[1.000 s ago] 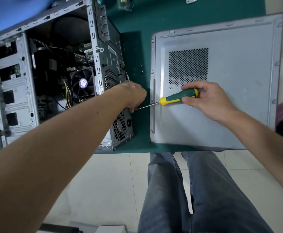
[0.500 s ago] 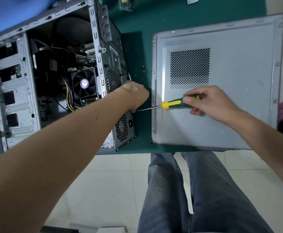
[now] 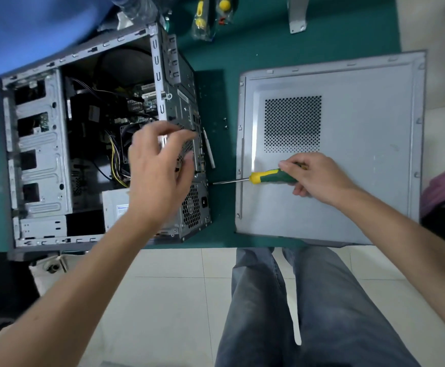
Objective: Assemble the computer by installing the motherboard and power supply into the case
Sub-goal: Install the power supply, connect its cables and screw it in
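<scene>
My right hand grips the screwdriver at centre right, its tip at the rear of the case, which lies open on the left of the frame. My left hand hovers blurred over the case, fingers spread and holding nothing. The power supply sits in the case's lower corner, the motherboard deeper inside. The side panel lies flat at right on the green mat

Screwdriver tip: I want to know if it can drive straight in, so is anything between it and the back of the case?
Nothing visible blocks it. The screwdriver, gripped by the right hand, already has its tip at the case rear panel, above the power supply. The left hand hovers open over the case, clear of the shaft.
</scene>
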The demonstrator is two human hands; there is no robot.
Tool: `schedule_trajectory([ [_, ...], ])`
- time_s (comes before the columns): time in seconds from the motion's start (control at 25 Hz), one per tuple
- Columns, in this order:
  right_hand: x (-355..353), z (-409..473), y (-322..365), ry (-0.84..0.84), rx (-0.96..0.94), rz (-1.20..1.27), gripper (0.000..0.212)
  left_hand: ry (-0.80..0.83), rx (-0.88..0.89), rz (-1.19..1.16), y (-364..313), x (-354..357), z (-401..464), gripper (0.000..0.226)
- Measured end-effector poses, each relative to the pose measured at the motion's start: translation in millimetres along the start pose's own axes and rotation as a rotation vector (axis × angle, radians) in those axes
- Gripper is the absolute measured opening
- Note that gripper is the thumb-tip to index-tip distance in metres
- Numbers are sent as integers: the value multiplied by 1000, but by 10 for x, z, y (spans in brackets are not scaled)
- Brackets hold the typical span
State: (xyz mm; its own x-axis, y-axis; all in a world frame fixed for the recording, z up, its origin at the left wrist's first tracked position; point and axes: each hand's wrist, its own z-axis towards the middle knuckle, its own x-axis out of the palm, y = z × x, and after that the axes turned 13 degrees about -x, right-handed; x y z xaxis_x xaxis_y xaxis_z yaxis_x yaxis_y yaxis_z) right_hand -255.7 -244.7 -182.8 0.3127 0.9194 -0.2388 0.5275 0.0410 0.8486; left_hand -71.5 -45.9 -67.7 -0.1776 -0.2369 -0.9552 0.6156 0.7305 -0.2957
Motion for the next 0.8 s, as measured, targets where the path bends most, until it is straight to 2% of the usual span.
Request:
schedule_trajectory([
  [0.08, 41, 4, 14, 26, -27, -182, 24, 23, -293, -90, 42, 52, -193, 42],
  [0.16, 89, -18, 45, 23, -98, -291, 19, 64, -473, -103, 16, 136, -240, 52],
  [0.24, 94, -27, 69, -21, -106, -164, 24, 57, -491, -100, 5, 161, -230, 55],
  [0.32, 94, 2, 111, -99, -72, -33, 15, 45, -480, -91, 23, 181, -222, 57],
  [0.36, 104, 24, 129, -120, -44, -43, 14, 45, -480, -80, 45, 186, -227, 57],
  [0.48, 116, 67, 163, -98, 34, -173, 34, 60, -481, -77, 84, 200, -235, 57],
  [0.56, 101, 55, 173, -60, 12, -198, 27, 71, -476, -89, 88, 210, -246, 55],
  [0.64, 62, 33, 174, -36, -32, -115, 12, 72, -472, -100, 103, 210, -237, 54],
  [0.68, 63, 20, 182, -51, -41, -63, 11, 68, -471, -99, 116, 212, -231, 54],
  [0.72, 73, 13, 194, -81, -31, -29, 11, 66, -470, -94, 122, 216, -227, 53],
  [0.8, 101, 56, 231, -116, 17, -56, 26, 65, -472, -83, 129, 224, -206, 52],
])
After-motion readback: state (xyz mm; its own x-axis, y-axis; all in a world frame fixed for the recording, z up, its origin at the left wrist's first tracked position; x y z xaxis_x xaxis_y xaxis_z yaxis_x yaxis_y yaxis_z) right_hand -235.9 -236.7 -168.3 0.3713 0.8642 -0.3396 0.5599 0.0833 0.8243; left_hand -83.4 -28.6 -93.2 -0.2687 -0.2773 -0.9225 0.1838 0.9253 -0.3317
